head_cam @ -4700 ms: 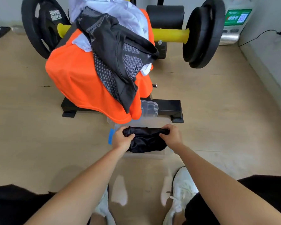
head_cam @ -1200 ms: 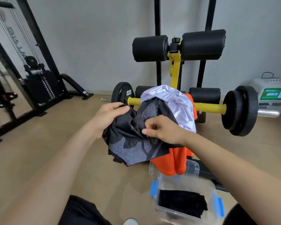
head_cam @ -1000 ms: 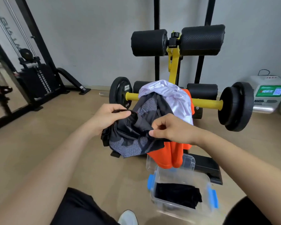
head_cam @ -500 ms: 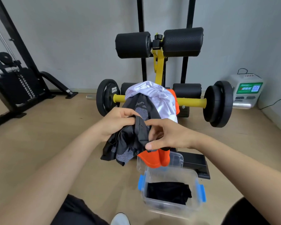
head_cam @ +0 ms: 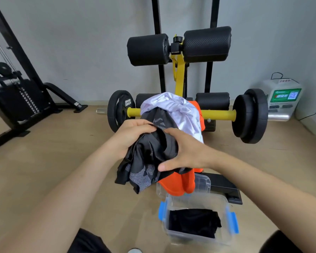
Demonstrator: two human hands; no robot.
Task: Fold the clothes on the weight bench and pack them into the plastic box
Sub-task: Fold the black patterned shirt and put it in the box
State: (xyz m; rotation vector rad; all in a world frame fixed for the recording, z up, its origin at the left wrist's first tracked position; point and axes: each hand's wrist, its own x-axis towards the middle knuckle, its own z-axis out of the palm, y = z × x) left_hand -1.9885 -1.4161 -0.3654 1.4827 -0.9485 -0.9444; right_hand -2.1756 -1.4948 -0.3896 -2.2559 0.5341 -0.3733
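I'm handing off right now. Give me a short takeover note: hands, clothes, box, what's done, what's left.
Left hand and right hand: both grip the bunched black-and-grey patterned sports garment, held in front of the bench, unfolded.
On the weight bench: white shirt over orange shirt.
Clear plastic box with blue latches: open on the floor, one folded black garment inside.
Done: one item packed.
Left: fold and pack the held garment, then white and orange.
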